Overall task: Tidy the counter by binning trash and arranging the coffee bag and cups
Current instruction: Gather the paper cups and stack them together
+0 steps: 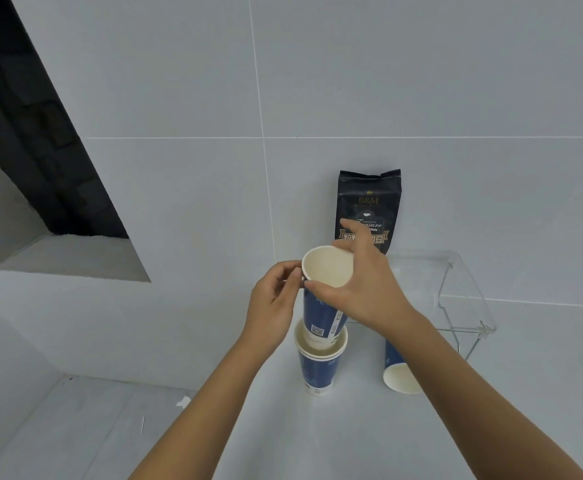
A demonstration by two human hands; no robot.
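A blue paper cup (319, 308) with a cream inside is held tilted, its base inside the mouth of an upright stack of blue cups (317, 370) on the white counter (317, 438). My right hand (359, 289) grips the upper cup at its rim from the right. My left hand (276, 299) pinches the rim from the left. Another blue cup (401, 372) lies on its side to the right, partly hidden by my right forearm. A black coffee bag (369, 199) stands upright against the tiled wall behind the cups.
A clear plastic box (456, 292) sits on the counter at the right, next to the coffee bag. A small white scrap (183, 401) and a thin white sliver (142, 425) lie lower left. A dark wall opening (41, 161) is at upper left.
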